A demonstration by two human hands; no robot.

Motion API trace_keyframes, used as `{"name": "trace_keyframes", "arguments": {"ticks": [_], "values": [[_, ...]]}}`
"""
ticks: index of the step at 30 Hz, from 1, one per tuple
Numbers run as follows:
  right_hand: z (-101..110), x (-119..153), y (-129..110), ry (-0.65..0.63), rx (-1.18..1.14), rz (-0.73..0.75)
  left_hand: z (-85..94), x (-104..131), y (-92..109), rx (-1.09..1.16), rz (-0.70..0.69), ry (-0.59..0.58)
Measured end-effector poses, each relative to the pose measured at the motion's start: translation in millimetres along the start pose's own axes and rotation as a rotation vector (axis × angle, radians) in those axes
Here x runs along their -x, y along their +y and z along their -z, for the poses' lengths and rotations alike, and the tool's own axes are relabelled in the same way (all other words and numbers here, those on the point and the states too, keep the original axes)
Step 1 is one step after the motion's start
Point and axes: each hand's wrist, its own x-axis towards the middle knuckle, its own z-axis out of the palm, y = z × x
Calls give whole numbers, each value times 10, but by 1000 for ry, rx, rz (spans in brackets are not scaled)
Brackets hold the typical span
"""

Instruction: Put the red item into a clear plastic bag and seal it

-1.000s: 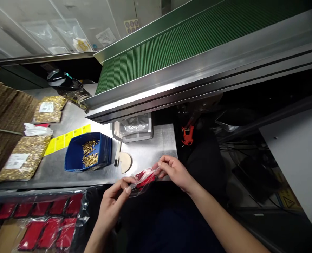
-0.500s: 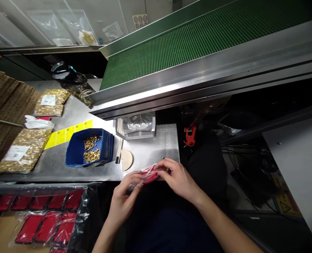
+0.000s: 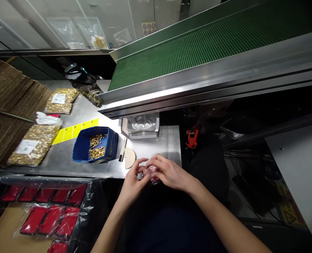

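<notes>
Closer together than before, the left hand (image 3: 132, 182) and right hand (image 3: 171, 173) grip a crumpled clear bag (image 3: 153, 170) with something red inside, by the metal table (image 3: 105, 171)'s near edge. They seem to be folding the plastic snug; handling it further calls for light, even finger pressure.

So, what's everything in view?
Table: 1, silver, centre
Conveyor: 1, green, upper right
Bin: 1, blue, on table
Pieces: many, gold, in bin
Disc: 1, beige, right of bin
Stick: 1, whitish, beside disc
Tray: 1, grey, behind disc
Label strip: 1, yellow, beside bin
Bags: 2, gold, table's left
Bottle: 1, dark, near conveyor
Stack: 1, brown, far left
Tool: 1, orange, right of table
Packs: several, red, lower left
Wrapped item: 1, reddish, lower centre
Left hand, right hand: 2, bare, holding it
</notes>
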Motion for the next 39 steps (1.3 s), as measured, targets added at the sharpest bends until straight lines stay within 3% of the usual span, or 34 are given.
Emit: {"name": "trace_keyframes", "arguments": {"ticks": [5,9,13,18,22,27,30,33,39], "values": [[70,-80,8,-128,-93,-3,35,-26,19,123,29,-72],[23,-86,76,8,-300,-211,118,3,-73,133,-23,-48],[-207,-57,205,133,-479,-387,182,158,-177,48,-187,54],[-492,-63,276,165,-793,-508,33,265,-230,-304,-249,-49],[-484,-24,257,133,-903,-496,-65,83,-373,-263,-375,-13],[-289,127,191,191,-859,-399,-27,-126,-447,-220,-425,-73],[-181,184,109,200,-644,-293,-22,-137,-340,-233,-412,-90],[-100,190,26,207,-393,-253,-17,-79,-170,-222,-374,-133],[45,288,-132,241,-374,-198,59,206,20,1,-159,-381]]}}
